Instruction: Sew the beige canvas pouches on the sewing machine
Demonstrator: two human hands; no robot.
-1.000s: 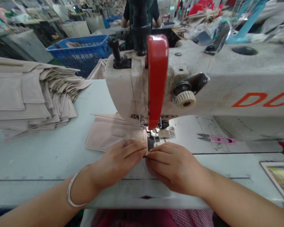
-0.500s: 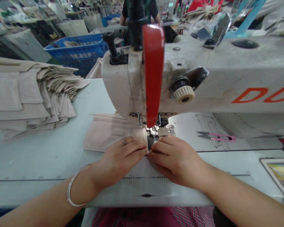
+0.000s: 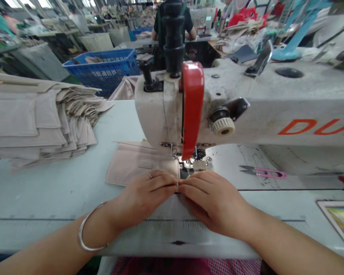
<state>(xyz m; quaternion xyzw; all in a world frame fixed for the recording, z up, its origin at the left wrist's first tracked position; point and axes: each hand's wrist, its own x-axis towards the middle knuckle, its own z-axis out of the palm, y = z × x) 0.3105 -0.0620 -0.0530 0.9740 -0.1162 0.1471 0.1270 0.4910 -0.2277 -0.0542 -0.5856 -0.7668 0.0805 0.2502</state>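
A pale pink-beige fabric piece (image 3: 126,164) with a small stitched rectangle lies flat left of the sewing machine's needle area, its right edge by the presser foot (image 3: 186,164). My left hand (image 3: 149,194), with a ring and a bracelet, pinches the near end of that edge. My right hand (image 3: 212,194) meets it there, fingertips pressed together at the same corner just in front of the foot. What exactly lies between the right fingertips is hidden. The sewing machine (image 3: 157,110) stands over the work, a red guard (image 3: 192,110) on its head.
Stacked beige fabric pieces (image 3: 46,126) lie at the left. Pink-handled thread snips (image 3: 263,172) rest right of the needle. A framed panel (image 3: 336,217) sits at the right edge. Behind stand a blue crate (image 3: 103,67) and a person (image 3: 189,28) at another table.
My right fingertips have shifted slightly left and now meet the left ones at the fabric's edge. The whole view has tilted up a little.
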